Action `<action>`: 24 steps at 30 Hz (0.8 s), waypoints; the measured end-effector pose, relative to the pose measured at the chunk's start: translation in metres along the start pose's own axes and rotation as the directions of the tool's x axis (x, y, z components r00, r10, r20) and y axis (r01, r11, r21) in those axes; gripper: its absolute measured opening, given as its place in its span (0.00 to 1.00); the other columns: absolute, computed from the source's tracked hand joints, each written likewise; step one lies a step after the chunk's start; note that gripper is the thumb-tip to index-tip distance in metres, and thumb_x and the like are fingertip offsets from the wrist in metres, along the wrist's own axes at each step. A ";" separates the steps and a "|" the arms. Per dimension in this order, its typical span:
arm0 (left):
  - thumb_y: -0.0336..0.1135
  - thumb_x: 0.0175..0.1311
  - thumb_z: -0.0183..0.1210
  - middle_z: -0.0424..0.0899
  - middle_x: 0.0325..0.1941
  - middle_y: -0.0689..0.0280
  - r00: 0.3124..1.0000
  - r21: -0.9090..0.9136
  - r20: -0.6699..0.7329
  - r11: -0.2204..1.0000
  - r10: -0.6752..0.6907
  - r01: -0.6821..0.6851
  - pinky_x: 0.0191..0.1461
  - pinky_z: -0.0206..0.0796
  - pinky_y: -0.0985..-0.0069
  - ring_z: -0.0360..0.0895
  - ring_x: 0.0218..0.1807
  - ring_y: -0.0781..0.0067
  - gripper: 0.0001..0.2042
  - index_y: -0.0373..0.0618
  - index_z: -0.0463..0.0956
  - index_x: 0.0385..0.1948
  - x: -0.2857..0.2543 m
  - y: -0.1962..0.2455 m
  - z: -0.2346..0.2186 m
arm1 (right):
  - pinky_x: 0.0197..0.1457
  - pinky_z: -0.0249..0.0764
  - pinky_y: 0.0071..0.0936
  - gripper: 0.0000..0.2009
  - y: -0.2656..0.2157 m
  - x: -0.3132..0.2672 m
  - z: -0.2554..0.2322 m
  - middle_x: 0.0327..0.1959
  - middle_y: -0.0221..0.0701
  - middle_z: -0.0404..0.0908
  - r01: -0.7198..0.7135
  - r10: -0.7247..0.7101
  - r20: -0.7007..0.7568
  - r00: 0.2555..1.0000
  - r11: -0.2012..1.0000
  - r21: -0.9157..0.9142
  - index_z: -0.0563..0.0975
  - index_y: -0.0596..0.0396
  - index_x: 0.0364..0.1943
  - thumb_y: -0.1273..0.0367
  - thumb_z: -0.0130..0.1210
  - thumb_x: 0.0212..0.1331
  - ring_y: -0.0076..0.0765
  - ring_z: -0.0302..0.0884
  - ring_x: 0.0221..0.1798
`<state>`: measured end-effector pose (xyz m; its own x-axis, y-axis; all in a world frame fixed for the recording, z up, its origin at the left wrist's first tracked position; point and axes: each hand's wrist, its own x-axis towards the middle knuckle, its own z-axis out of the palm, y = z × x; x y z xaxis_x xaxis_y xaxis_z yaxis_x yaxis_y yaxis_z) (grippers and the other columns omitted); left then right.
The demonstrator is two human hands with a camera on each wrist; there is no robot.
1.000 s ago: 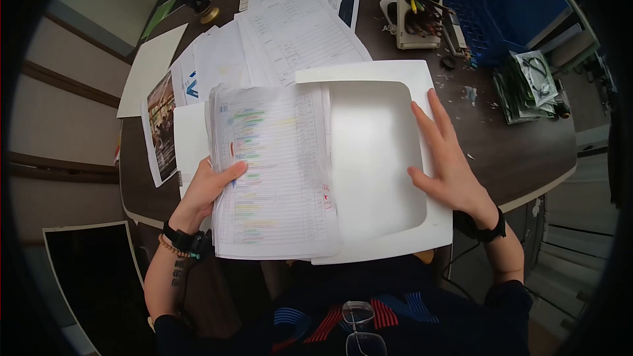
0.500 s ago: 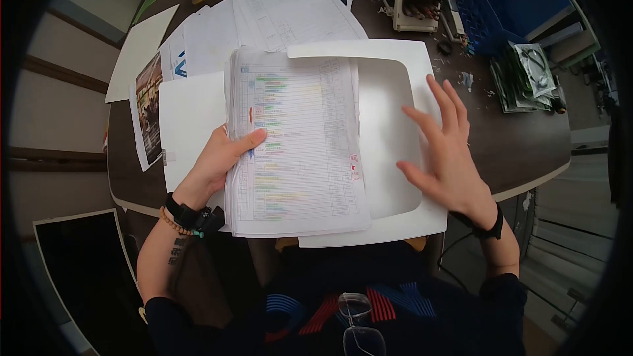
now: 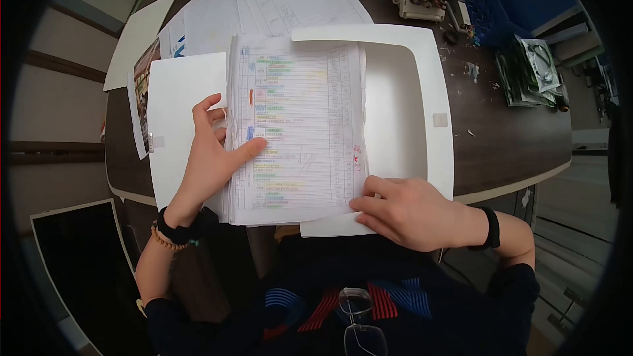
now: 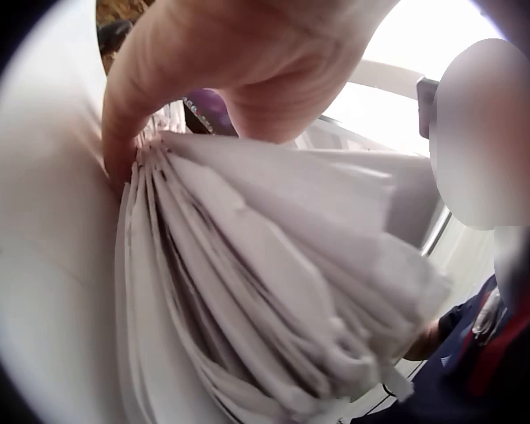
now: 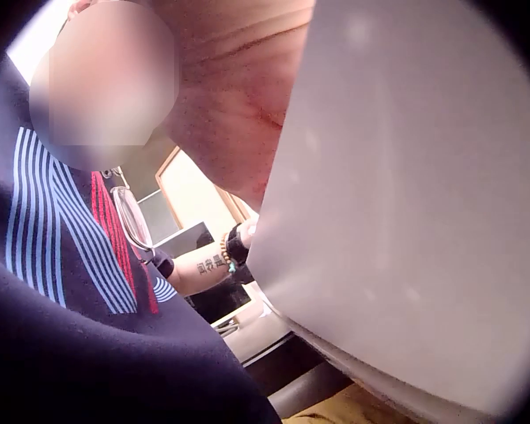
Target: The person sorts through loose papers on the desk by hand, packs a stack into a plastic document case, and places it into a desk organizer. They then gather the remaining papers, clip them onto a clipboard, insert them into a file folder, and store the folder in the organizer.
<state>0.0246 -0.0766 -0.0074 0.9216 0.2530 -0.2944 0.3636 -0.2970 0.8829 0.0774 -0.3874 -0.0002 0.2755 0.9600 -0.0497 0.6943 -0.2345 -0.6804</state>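
Observation:
A thick stack of printed sheets [image 3: 297, 132], its table rows marked in coloured highlighter and a red stamp at the right edge, lies over the opened white document box [image 3: 435, 72]. The box's cover [image 3: 188, 92] spreads out to the left. My left hand [image 3: 214, 165] holds the stack's left edge, thumb on the top sheet. In the left wrist view the fanned sheets [image 4: 247, 265] bunch together under its fingers. With curled fingers, my right hand [image 3: 415, 214] pinches the lower right corner of the stack, close over the box's front rim. The right wrist view mostly shows a white panel [image 5: 397, 194].
Loose papers [image 3: 297, 0] cover the desk behind the box, with a photo print [image 3: 142, 86] to the left. Back right are a pen organiser [image 3: 425, 0], a blue basket [image 3: 488, 6] and a bundle of packets [image 3: 534, 76]. Small scraps [image 3: 471, 71] dot the dark desk [image 3: 508, 145].
The stack has moved right, over the box's hollow. My right hand has come from the box's right rim down to the stack's lower right corner. Fingers of my left hand have loosened.

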 end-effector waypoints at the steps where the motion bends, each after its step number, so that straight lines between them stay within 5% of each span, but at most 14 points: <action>1: 0.39 0.48 0.73 0.57 0.63 0.42 1.000 0.023 -0.006 1.000 -0.004 0.004 0.53 0.75 0.68 0.75 0.56 0.55 0.51 0.35 0.41 0.65 -0.004 0.001 -0.001 | 0.33 0.72 0.39 0.11 0.000 0.000 0.000 0.30 0.39 0.71 0.006 -0.006 0.011 1.000 1.000 -0.011 0.73 0.60 0.36 0.64 0.51 0.65 0.47 0.75 0.30; 4: 0.42 0.38 0.78 0.48 0.69 0.45 0.985 0.182 0.137 0.975 0.101 -0.126 0.63 0.66 0.58 0.64 0.66 0.52 0.59 0.46 0.38 0.69 -0.007 -0.015 -0.006 | 0.35 0.73 0.40 0.13 -0.003 0.005 -0.003 0.32 0.40 0.73 -0.065 0.061 0.129 0.990 0.998 0.024 0.72 0.59 0.41 0.62 0.51 0.65 0.49 0.77 0.32; 8: 0.46 0.28 0.81 0.45 0.71 0.44 0.952 0.265 0.218 0.926 0.214 -0.268 0.71 0.51 0.50 0.51 0.72 0.43 0.65 0.49 0.39 0.71 -0.010 -0.016 -0.008 | 0.35 0.73 0.40 0.16 0.001 0.007 -0.002 0.33 0.41 0.74 0.002 -0.008 0.076 0.997 0.996 0.085 0.71 0.59 0.46 0.60 0.51 0.65 0.50 0.78 0.35; 10: 0.50 0.24 0.82 0.41 0.73 0.43 0.914 0.542 0.347 0.750 0.211 -0.379 0.74 0.45 0.53 0.44 0.75 0.43 0.66 0.47 0.43 0.71 -0.015 -0.006 -0.009 | 0.37 0.73 0.40 0.18 0.001 0.008 -0.007 0.32 0.40 0.75 -0.046 0.037 0.237 0.971 0.998 0.032 0.72 0.59 0.47 0.58 0.51 0.65 0.50 0.78 0.36; 14: 0.51 0.23 0.82 0.41 0.74 0.44 0.925 0.629 0.345 0.692 0.159 -0.354 0.75 0.42 0.55 0.40 0.76 0.44 0.64 0.45 0.48 0.69 -0.021 -0.004 -0.002 | 0.38 0.74 0.41 0.19 0.000 0.009 -0.007 0.31 0.41 0.76 -0.044 0.041 0.256 0.966 0.999 0.008 0.72 0.59 0.47 0.56 0.50 0.65 0.50 0.79 0.35; 17: 0.48 0.35 0.79 0.44 0.73 0.45 0.933 0.571 0.276 0.741 0.232 -0.354 0.72 0.50 0.58 0.48 0.74 0.49 0.58 0.42 0.47 0.69 -0.015 -0.009 -0.001 | 0.44 0.73 0.40 0.20 -0.002 0.008 -0.019 0.36 0.43 0.74 -0.060 0.050 0.217 0.975 0.997 0.040 0.72 0.60 0.49 0.57 0.55 0.62 0.51 0.76 0.42; 19: 0.40 0.56 0.68 0.57 0.66 0.42 0.993 0.110 0.021 0.987 0.117 -0.119 0.65 0.62 0.62 0.63 0.64 0.54 0.43 0.38 0.49 0.68 -0.010 -0.016 0.002 | 0.54 0.69 0.39 0.26 -0.007 0.004 -0.044 0.48 0.46 0.70 -0.095 0.094 -0.114 0.989 0.996 0.001 0.69 0.61 0.57 0.61 0.60 0.57 0.53 0.70 0.54; 21: 0.38 0.63 0.60 0.63 0.62 0.46 0.996 0.052 -0.002 0.995 0.084 -0.084 0.62 0.64 0.67 0.66 0.59 0.61 0.36 0.35 0.49 0.67 -0.003 -0.025 -0.001 | 0.64 0.62 0.39 0.33 0.007 -0.008 -0.055 0.59 0.48 0.62 -0.254 0.210 -0.470 0.857 0.967 -0.031 0.63 0.60 0.63 0.66 0.62 0.54 0.54 0.60 0.63; 23: 0.35 0.69 0.52 0.68 0.59 0.49 0.998 -0.005 -0.020 0.999 0.053 -0.053 0.59 0.66 0.72 0.70 0.54 0.68 0.29 0.32 0.49 0.66 0.003 -0.027 0.000 | 0.69 0.56 0.38 0.38 0.037 -0.022 -0.051 0.67 0.48 0.56 -0.340 0.310 -0.527 0.791 0.940 0.043 0.54 0.59 0.69 0.67 0.61 0.56 0.51 0.56 0.69; 24: 0.35 0.72 0.48 0.70 0.57 0.50 0.999 0.053 -0.023 0.998 0.044 -0.042 0.59 0.66 0.72 0.71 0.53 0.69 0.27 0.31 0.49 0.66 0.006 -0.026 0.002 | 0.70 0.54 0.37 0.40 0.056 -0.028 -0.039 0.69 0.47 0.54 -0.315 0.420 -0.521 0.743 0.906 0.281 0.51 0.59 0.71 0.67 0.60 0.57 0.49 0.53 0.71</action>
<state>0.0207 -0.0695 -0.0331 0.9332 0.2608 -0.2471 0.3308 -0.3555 0.8742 0.1344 -0.4338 -0.0080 0.8428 0.5351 0.0581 0.3555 -0.4724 -0.8065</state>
